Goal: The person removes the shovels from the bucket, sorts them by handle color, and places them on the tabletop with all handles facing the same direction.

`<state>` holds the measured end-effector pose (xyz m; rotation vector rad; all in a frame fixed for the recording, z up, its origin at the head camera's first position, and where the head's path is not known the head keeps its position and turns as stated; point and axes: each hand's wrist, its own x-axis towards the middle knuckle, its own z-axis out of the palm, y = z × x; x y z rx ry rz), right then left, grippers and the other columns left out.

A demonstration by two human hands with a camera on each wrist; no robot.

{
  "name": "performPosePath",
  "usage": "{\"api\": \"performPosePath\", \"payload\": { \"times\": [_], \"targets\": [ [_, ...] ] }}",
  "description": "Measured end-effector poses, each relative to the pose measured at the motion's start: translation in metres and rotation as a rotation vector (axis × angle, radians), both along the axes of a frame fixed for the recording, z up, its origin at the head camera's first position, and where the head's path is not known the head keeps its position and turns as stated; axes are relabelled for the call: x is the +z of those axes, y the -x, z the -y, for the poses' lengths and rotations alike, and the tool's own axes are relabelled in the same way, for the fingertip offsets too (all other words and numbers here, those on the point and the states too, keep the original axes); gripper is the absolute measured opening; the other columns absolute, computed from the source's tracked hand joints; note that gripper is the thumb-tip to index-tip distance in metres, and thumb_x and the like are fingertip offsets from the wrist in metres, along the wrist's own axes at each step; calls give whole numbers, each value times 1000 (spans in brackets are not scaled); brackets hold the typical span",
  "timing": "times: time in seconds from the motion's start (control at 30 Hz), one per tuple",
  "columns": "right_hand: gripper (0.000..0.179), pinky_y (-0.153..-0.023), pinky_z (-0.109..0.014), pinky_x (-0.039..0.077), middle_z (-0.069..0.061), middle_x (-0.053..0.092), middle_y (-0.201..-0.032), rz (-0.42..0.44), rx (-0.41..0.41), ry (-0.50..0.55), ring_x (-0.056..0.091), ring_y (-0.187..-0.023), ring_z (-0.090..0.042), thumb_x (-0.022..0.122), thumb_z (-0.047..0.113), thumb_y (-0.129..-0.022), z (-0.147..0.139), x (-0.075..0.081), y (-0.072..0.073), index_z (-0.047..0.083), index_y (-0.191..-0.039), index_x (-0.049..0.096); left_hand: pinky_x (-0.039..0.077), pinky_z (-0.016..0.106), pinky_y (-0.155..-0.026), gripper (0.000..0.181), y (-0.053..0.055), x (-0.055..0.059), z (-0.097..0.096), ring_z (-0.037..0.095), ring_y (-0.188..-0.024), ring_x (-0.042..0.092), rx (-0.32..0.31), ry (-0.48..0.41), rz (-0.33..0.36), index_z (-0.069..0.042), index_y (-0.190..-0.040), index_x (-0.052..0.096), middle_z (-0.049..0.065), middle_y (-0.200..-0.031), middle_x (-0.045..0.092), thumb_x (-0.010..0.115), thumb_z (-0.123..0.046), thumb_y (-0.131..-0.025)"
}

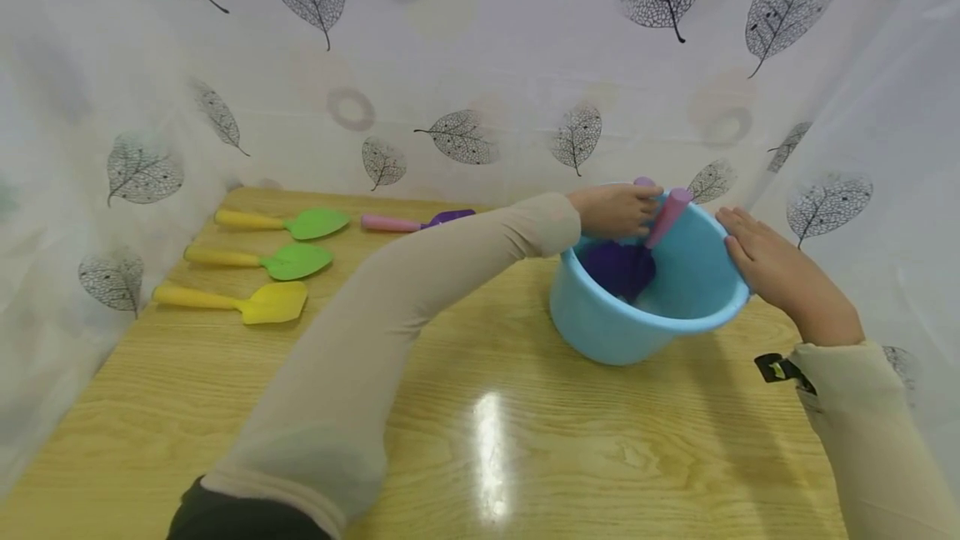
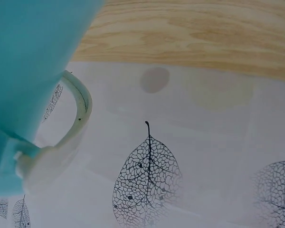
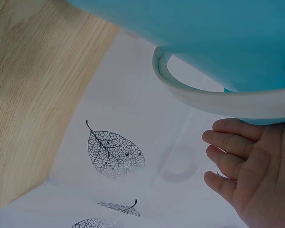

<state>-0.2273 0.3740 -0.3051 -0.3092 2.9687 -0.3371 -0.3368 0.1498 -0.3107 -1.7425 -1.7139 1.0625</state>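
A light blue bucket (image 1: pixel 607 327) stands toward the right back of the table, its mouth facing me. In it lie purple-bladed shovels (image 1: pixel 618 267) with pink handles; one handle (image 1: pixel 666 219) sticks up over the back rim, and another end shows behind my fingers. My left hand (image 1: pixel 617 211) reaches over the rim from the left, fingers extended beside the pink handles. On the other side my right hand (image 1: pixel 780 263) rests on the rim with its fingers straight; the right wrist view shows its palm (image 3: pixel 266 175) below the bucket's white carrying handle (image 3: pixel 218 100).
Two green-bladed trowels (image 1: pixel 298 261) with yellow handles and an all-yellow shovel (image 1: pixel 273 303) lie at the table's left. Behind my left sleeve, a pink-handled purple shovel (image 1: pixel 393 224) lies at the back edge. A leaf-print curtain (image 1: pixel 480 48) surrounds the wooden table (image 1: pixel 570 440).
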Motion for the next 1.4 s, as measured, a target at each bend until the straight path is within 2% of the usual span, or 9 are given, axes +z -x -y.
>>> {"api": "performPosePath", "payload": {
  "times": [0.3, 0.5, 0.63, 0.83, 1.03, 1.2, 1.4],
  "targets": [
    [60, -108, -68, 9, -27, 8, -154, 3, 3, 9, 1, -143, -44, 15, 36, -102, 0, 0, 0, -2, -149, 8, 20, 42, -115, 37, -7, 6, 2, 30, -128, 43, 24, 33, 97, -17, -131, 46, 13, -135, 53, 41, -33, -98],
    [60, -108, -68, 10, -27, 9, -154, -1, 3, 8, 1, -143, -44, 15, 36, -102, 0, 0, 0, -2, -149, 8, 20, 42, -114, 38, -10, 7, 4, 27, -130, 42, 30, 22, 110, -19, -129, 50, 10, -135, 53, 37, -38, -98],
    [60, -108, -68, 10, -27, 9, -154, 1, 0, 12, 1, -143, -44, 15, 37, -102, -1, -1, 0, -1, -149, 8, 21, 42, -113, 37, -9, 6, 4, 27, -128, 42, 20, 13, 94, -19, -123, 56, 9, -134, 54, 36, -39, -99],
    [60, -107, -69, 10, -28, 10, -154, -6, 5, 19, 2, -143, -45, 16, 36, -103, -1, -2, 0, -1, -149, 9, 22, 41, -112, 33, -8, 5, 5, 25, -127, 43, 24, -1, 45, -22, -123, 56, 8, -133, 54, 40, -36, -98],
    [60, -107, -69, 10, -28, 10, -153, -6, 7, 19, 2, -143, -45, 16, 36, -103, -1, -1, 0, -1, -149, 9, 25, 40, -109, 35, -10, 7, 7, 26, -124, 44, 43, -25, 38, -18, -124, 53, 9, -131, 55, 33, -34, -100],
    [58, -107, -68, 11, -29, 11, -153, -19, 18, 17, 4, -143, -46, 16, 34, -103, -2, -2, 0, -2, -149, 9, 29, 41, -106, 42, -14, 12, 9, 28, -121, 46, 62, -32, 91, -15, -126, 49, 11, -129, 54, 26, -40, -101],
    [57, -108, -68, 12, -30, 11, -152, -27, 25, 14, 4, -143, -45, 16, 31, -103, -2, -3, 1, -3, -148, 10, 33, 40, -99, 41, -19, 18, 14, 27, -112, 49, 85, -81, 178, -13, -122, 50, 9, -122, 56, 25, -38, -102]
  ]
}}
